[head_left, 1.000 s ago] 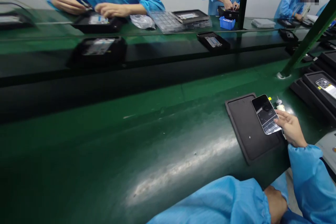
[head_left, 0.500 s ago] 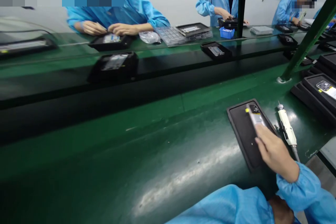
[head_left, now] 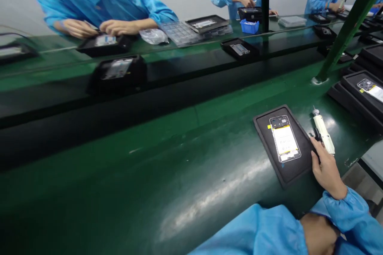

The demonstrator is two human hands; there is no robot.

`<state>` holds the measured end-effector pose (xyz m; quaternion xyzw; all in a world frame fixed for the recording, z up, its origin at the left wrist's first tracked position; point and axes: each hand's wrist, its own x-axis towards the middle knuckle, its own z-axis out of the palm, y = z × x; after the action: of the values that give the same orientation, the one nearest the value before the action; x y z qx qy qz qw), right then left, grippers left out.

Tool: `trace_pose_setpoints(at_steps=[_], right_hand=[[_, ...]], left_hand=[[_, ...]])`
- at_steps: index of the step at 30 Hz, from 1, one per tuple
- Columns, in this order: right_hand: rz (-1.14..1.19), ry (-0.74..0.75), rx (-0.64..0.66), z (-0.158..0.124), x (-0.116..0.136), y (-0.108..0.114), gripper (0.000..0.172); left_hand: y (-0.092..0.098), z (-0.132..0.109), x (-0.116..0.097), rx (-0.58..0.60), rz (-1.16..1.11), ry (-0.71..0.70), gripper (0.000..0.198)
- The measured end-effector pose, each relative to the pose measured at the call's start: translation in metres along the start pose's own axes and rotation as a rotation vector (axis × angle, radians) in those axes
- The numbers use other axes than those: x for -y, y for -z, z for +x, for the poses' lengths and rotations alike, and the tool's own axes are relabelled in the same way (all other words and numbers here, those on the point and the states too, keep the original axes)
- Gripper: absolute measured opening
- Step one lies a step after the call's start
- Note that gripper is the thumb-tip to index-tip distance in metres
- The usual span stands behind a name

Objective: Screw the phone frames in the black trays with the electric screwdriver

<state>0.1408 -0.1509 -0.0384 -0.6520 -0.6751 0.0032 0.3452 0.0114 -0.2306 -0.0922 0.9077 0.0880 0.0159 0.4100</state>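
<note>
An opened phone body [head_left: 285,139] lies flat in a shallow black tray [head_left: 299,173], its white battery facing up and a yellow tab at its upper left. At the tray's right edge is my right hand [head_left: 327,169], fingers apart and holding nothing that I can see. Its fingertips are close to a white electric screwdriver [head_left: 323,131], which lies to the right of the tray; whether they touch it I cannot tell. Low in the view, my left hand [head_left: 320,233] shows only in part beside my right sleeve, with its fingers hidden.
Stacked black trays [head_left: 362,95], the top one with another phone body, stand on the right. A green post [head_left: 344,36] rises behind the screwdriver. Beyond the dark conveyor belt [head_left: 179,73], which carries several trays, co-workers in blue sit near a blue bin [head_left: 249,26].
The phone body, earlier tilted in my right hand over the tray, now lies flat in it. My right hand has let go and moved right, towards the screwdriver. The view has shifted slightly.
</note>
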Motion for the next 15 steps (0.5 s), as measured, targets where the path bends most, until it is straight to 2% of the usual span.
trace_pose_setpoints(at_steps=[2, 3, 4, 7, 8, 9, 11, 15], right_hand=[[0.01, -0.069, -0.032, -0.002, 0.004, -0.001, 0.047], [0.019, -0.093, -0.047, -0.003, 0.006, -0.002, 0.046], [0.035, -0.108, -0.06, -0.004, 0.008, -0.002, 0.046], [0.156, -0.143, -0.084, -0.009, 0.019, -0.006, 0.04], [0.221, -0.171, -0.067, -0.012, 0.025, -0.008, 0.039], [0.29, -0.2, -0.038, -0.014, 0.03, -0.011, 0.037], [0.388, -0.232, 0.025, -0.016, 0.041, -0.018, 0.034], [0.367, -0.177, 0.048, -0.014, 0.051, -0.03, 0.034]], left_hand=[[0.03, -0.027, -0.005, -0.009, -0.064, 0.024, 0.027], [0.046, -0.042, -0.006, -0.078, -0.119, 0.072, 0.026], [0.063, -0.058, -0.007, -0.227, -0.167, 0.158, 0.022], [0.103, -0.104, 0.002, -0.857, -0.114, 0.483, 0.024], [0.113, -0.115, 0.008, -1.014, -0.034, 0.567, 0.025], [0.12, -0.124, 0.015, -1.11, 0.053, 0.63, 0.025], [0.129, -0.134, 0.031, -1.143, 0.178, 0.712, 0.03], [0.135, -0.128, 0.052, -1.052, 0.231, 0.838, 0.046]])
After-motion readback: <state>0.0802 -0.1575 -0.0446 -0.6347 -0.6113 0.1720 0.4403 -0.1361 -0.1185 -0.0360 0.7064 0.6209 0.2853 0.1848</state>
